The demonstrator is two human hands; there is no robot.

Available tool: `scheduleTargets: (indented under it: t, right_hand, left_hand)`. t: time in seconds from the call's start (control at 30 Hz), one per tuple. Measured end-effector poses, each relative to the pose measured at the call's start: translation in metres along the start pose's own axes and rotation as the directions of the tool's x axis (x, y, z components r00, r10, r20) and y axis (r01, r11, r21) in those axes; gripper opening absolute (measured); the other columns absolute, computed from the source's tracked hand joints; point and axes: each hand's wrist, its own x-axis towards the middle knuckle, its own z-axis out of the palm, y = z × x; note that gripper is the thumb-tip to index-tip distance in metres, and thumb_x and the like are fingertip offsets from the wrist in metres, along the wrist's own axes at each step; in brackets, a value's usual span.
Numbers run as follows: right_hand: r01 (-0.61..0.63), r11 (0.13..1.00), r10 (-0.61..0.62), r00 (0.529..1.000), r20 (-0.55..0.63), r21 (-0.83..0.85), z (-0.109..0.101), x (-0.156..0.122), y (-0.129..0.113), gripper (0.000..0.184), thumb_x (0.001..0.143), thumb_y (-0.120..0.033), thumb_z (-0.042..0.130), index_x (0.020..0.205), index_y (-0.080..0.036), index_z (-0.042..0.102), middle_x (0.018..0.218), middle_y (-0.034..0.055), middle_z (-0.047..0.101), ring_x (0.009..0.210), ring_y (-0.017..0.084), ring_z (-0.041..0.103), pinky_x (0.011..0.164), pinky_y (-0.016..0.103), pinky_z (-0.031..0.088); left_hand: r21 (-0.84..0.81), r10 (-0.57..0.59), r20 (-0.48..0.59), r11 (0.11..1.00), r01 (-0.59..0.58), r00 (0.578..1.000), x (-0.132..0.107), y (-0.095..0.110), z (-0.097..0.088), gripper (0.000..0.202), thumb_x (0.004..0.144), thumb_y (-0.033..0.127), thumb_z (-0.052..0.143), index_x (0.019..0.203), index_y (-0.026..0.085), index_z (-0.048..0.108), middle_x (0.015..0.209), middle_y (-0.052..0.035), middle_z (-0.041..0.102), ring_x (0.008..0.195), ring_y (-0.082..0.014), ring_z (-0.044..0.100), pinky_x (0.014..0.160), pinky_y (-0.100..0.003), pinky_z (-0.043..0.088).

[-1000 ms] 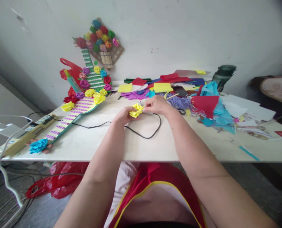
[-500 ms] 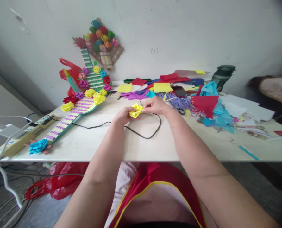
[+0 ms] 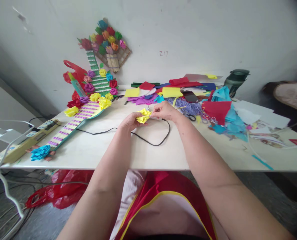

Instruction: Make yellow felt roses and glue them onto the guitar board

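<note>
A small yellow paper flower (image 3: pixel 143 116) is held between both hands above the middle of the white table (image 3: pixel 108 153). My left hand (image 3: pixel 129 122) grips it from the left with curled fingers. My right hand (image 3: pixel 165 111) pinches its right side with closed fingertips. A thin black cable (image 3: pixel 153 141) loops on the table just under and in front of the hands.
A long striped craft piece with paper flowers (image 3: pixel 70 125) lies at the left, with a power strip (image 3: pixel 25 141) beside it. Coloured paper sheets (image 3: pixel 160 91), purple yarn (image 3: pixel 188 107), red and blue paper (image 3: pixel 223 111) and a dark bottle (image 3: pixel 234 80) crowd the back and right. A red bag (image 3: pixel 60 193) lies on the floor.
Both hands stay on the yellow flower with only slight finger movement. The view has shifted a little.
</note>
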Motion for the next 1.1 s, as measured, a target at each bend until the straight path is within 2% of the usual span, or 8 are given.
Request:
scheduleTargets:
  t: [0.13,0.3,0.4,0.73,0.9,1.1]
  right_hand:
    - [-0.008,0.999,0.008,1.000,0.003,-0.053,-0.003,-0.002,-0.003,0.017,0.070,-0.029,0.070,0.064,-0.013,0.071,0.054,-0.0014,0.059,0.058,0.011,0.050,0.058,0.025,0.032]
    - [-0.001,0.992,0.004,1.000,0.020,-0.128,-0.008,-0.005,-0.007,0.017,0.071,-0.029,0.071,0.067,-0.013,0.073,0.057,-0.0008,0.061,0.061,0.012,0.052,0.059,0.026,0.031]
    - [0.008,0.990,-0.004,1.000,0.024,-0.141,-0.009,-0.005,-0.006,0.016,0.071,-0.029,0.071,0.066,-0.014,0.072,0.057,-0.0008,0.061,0.062,0.012,0.052,0.060,0.026,0.031]
    - [0.006,1.000,-0.006,0.999,0.041,-0.005,-0.008,-0.005,-0.002,0.020,0.068,-0.033,0.070,0.060,-0.015,0.067,0.052,-0.0023,0.056,0.056,0.011,0.048,0.056,0.025,0.031]
    - [0.021,0.999,-0.023,0.999,0.045,0.036,-0.005,-0.003,0.001,0.022,0.069,-0.035,0.069,0.061,-0.014,0.067,0.053,-0.0023,0.057,0.055,0.011,0.048,0.056,0.025,0.032]
    - [-0.009,0.989,0.008,1.000,-0.008,-0.145,-0.010,-0.005,-0.007,0.014,0.071,-0.029,0.071,0.065,-0.016,0.072,0.055,-0.0016,0.060,0.060,0.012,0.051,0.058,0.026,0.031]
  left_hand:
    - [0.005,0.005,-0.014,1.000,-0.005,1.000,0.000,0.000,0.001,0.052,0.062,0.005,0.055,0.113,0.003,0.064,0.082,-0.0124,0.073,0.064,-0.0205,0.068,0.072,-0.037,0.062]
    - [0.016,0.010,0.007,1.000,-0.010,1.000,0.002,-0.001,0.000,0.045,0.061,0.006,0.056,0.105,0.007,0.064,0.079,-0.0100,0.072,0.058,-0.0174,0.064,0.060,-0.031,0.060]
    - [0.023,0.009,0.006,1.000,-0.009,1.000,0.001,-0.001,0.000,0.043,0.060,0.006,0.057,0.102,0.007,0.065,0.080,-0.0109,0.073,0.058,-0.0171,0.064,0.058,-0.029,0.059]
    - [0.027,0.023,0.030,0.999,-0.023,0.999,0.003,-0.002,-0.002,0.051,0.060,0.006,0.057,0.110,0.006,0.065,0.081,-0.0106,0.073,0.063,-0.0200,0.068,0.059,-0.031,0.060]
    - [0.008,0.017,0.037,1.000,-0.017,0.999,0.004,-0.003,-0.003,0.047,0.060,0.006,0.057,0.106,0.008,0.065,0.079,-0.0094,0.073,0.060,-0.0185,0.066,0.057,-0.030,0.060]
    - [0.002,0.004,-0.003,1.000,-0.004,1.000,0.002,-0.001,-0.001,0.043,0.061,0.007,0.057,0.103,0.008,0.065,0.076,-0.0094,0.072,0.060,-0.0192,0.065,0.058,-0.031,0.060]
